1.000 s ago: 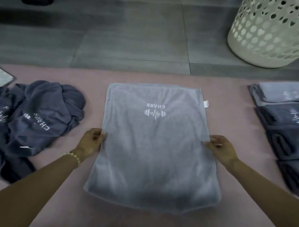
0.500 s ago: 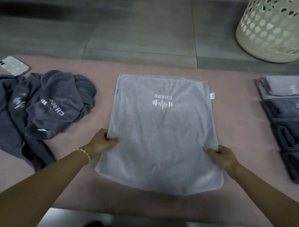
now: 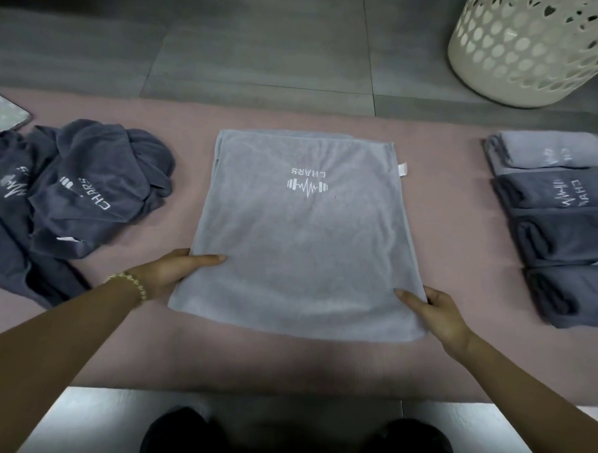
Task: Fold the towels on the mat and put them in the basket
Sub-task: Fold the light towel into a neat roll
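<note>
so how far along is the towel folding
Done: four folded towels lie on the right of the mat. In hand: left hand and right hand pinch the side edges of the light grey towel. Left: the crumpled dark towels, then moving everything to the basket.

A pink mat (image 3: 444, 232) covers the grey floor (image 3: 264, 53). The light grey towel (image 3: 300, 243), pinched by the left hand (image 3: 172, 272) and right hand (image 3: 439, 313), lies flat on it. Left of that grip lie crumpled dark towels (image 3: 86, 189), with a phone (image 3: 4, 114) beyond them. To the right is a row of folded towels (image 3: 561, 220).
</note>
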The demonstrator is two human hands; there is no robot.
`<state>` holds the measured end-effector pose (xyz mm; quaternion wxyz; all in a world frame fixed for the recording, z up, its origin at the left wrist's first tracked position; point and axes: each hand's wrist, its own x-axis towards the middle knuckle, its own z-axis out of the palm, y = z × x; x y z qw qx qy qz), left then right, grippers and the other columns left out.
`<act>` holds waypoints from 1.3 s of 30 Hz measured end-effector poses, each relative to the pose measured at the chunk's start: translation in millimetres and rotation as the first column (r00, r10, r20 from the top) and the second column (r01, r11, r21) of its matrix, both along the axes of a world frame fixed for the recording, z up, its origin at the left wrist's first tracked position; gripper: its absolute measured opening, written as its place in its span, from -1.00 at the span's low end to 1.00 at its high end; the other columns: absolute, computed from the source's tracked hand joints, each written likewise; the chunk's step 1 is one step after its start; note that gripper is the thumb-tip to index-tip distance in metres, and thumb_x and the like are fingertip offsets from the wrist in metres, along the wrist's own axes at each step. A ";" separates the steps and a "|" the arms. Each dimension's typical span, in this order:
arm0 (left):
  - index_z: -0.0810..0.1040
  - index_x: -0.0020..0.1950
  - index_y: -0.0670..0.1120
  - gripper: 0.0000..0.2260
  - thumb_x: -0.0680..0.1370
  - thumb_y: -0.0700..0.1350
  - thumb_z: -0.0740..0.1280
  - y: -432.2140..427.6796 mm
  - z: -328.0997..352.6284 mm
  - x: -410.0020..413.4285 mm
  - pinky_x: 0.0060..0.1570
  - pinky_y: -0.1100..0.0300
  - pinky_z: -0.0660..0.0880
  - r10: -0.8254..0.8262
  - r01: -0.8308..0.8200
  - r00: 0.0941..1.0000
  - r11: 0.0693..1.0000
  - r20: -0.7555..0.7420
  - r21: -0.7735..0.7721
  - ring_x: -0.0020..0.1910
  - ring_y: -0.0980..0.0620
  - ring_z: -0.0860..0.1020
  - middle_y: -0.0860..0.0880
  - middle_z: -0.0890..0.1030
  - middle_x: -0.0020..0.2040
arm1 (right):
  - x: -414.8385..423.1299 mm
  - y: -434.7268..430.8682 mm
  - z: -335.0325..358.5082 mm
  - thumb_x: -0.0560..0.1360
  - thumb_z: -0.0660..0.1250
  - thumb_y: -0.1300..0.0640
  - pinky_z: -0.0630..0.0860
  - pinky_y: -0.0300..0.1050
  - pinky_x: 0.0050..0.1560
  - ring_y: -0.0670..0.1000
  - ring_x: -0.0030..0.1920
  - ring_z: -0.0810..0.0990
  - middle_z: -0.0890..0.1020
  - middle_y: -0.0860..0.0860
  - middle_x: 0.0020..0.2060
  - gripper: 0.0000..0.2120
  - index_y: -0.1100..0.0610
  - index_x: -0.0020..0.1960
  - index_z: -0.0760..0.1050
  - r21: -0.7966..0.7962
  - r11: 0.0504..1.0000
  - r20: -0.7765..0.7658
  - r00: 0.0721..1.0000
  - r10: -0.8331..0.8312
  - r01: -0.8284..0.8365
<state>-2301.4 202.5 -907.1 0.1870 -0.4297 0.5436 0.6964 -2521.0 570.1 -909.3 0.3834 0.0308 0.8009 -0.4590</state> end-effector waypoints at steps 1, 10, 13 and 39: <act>0.53 0.24 -0.11 -0.14 0.02 0.19 0.62 -0.1 0.1 3.4 0.16 0.03 0.50 -0.031 0.031 0.999 0.999 0.018 0.011 0.11 -0.08 0.62 -0.06 0.65 0.12 | 2.2 5.0 0.2 0.44 0.42 0.03 0.58 -0.27 -0.22 0.04 -0.07 0.66 0.67 0.05 -0.03 -0.71 0.17 0.08 0.58 -0.002 1.000 0.014 1.000 0.010 -0.010; 0.52 0.21 -0.06 -0.61 0.51 0.15 0.34 20.3 -9.5 44.7 -0.04 0.15 0.50 -0.054 0.129 0.967 0.948 0.250 -0.292 0.06 -0.08 0.57 -0.08 0.61 0.10 | 29.1 25.0 -16.4 0.44 0.45 0.18 0.60 -0.08 -0.15 0.13 -0.11 0.61 0.60 0.12 -0.07 -0.72 0.16 -0.02 0.34 0.035 0.997 -0.205 0.977 -0.060 0.069; 0.52 0.20 -0.15 -0.69 0.56 0.01 0.30 27.3 -7.6 51.2 -0.12 0.25 0.57 0.031 0.012 0.990 0.951 0.134 -0.310 -0.06 -0.03 0.60 -0.13 0.62 0.11 | 32.8 28.9 -23.6 0.45 0.44 0.15 0.58 -0.03 -0.07 0.14 -0.11 0.62 0.62 0.09 -0.13 -0.76 0.14 -0.20 0.37 0.087 0.996 -0.225 0.974 -0.017 0.038; 0.25 0.43 -0.21 -0.54 0.59 -0.08 0.27 -35.1 9.3 -75.7 0.14 0.13 0.41 0.402 -0.402 0.908 0.767 -0.114 -0.499 0.14 -0.11 0.50 -0.16 0.44 0.28 | -113.3 -74.4 9.8 0.54 0.29 -0.02 0.40 -0.08 0.01 0.04 -0.01 0.48 0.54 0.11 0.06 -0.73 0.15 0.12 0.46 -0.098 0.989 -0.150 0.981 -0.122 0.108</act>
